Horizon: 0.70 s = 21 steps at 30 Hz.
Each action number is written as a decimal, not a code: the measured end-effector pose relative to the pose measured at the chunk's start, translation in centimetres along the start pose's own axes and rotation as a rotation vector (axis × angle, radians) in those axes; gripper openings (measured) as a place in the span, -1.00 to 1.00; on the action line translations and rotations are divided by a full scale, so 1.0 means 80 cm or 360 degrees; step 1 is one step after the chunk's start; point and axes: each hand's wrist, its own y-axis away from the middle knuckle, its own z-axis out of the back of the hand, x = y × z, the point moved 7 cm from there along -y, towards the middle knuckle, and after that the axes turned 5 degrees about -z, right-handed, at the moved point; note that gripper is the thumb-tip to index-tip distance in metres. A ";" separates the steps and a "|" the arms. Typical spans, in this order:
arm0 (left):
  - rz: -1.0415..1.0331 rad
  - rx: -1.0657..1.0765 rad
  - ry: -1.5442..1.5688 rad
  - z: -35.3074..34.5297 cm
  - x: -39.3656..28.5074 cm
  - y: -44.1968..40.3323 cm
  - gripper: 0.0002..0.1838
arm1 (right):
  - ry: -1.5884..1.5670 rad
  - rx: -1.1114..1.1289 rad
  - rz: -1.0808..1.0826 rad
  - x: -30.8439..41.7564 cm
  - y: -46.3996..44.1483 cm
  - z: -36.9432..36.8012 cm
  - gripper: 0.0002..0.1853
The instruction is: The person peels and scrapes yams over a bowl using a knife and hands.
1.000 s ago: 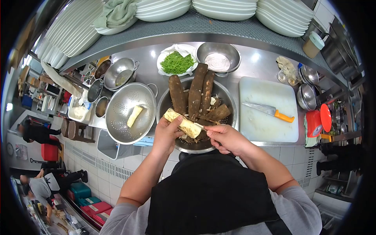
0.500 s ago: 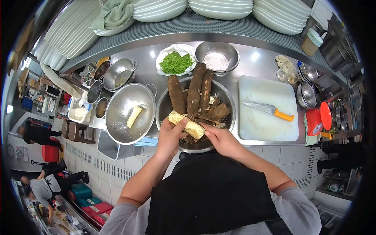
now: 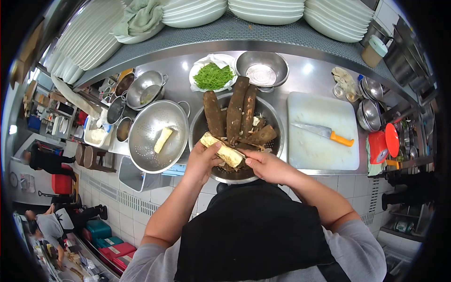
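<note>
My left hand (image 3: 203, 162) is wrapped round a pale yellow peeled root piece (image 3: 221, 150) over a steel bowl (image 3: 281, 141). At the piece's right end, my right hand (image 3: 265, 164) is closed; a slim tool seems to be in its fingers, mostly hidden, its kind unclear. Several long brown unpeeled roots (image 3: 236, 110) lean in the bowl, with a loose strip of brown peel (image 3: 259, 135) and scraps below them. Left of the bowl, a steel colander (image 3: 141, 148) contains another peeled root piece (image 3: 163, 140).
A white cutting board (image 3: 319, 157) on the right bears a knife (image 3: 324, 133) with a yellow handle. Behind the bowl are a plate of green vegetables (image 3: 213, 76) and a steel basin (image 3: 277, 61). A shelf (image 3: 263, 37) with plates overhangs the counter. Other people stand at left.
Both hands stay over the bowl with the peeled root piece. My right hand has shifted slightly at its right end. The whole view has moved a little.
</note>
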 end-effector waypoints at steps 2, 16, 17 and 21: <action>-0.0030 -0.0060 0.0037 -0.002 -0.002 0.002 -0.66 | 0.0429 -0.0339 0.0349 0.019 0.011 0.000 -0.46; -0.0131 -0.0118 -0.0312 -0.011 0.004 0.003 -0.65 | 0.0355 -0.0163 0.0308 0.009 -0.014 0.011 -0.59; -0.0127 -0.0115 -0.0315 -0.010 0.002 0.004 -0.65 | 0.0408 -0.0038 0.0280 0.012 -0.018 0.012 -0.59; 0.0049 -0.0009 -0.0235 -0.010 0.009 -0.003 -0.67 | 0.0171 0.0389 -0.0363 0.013 -0.015 0.031 -0.63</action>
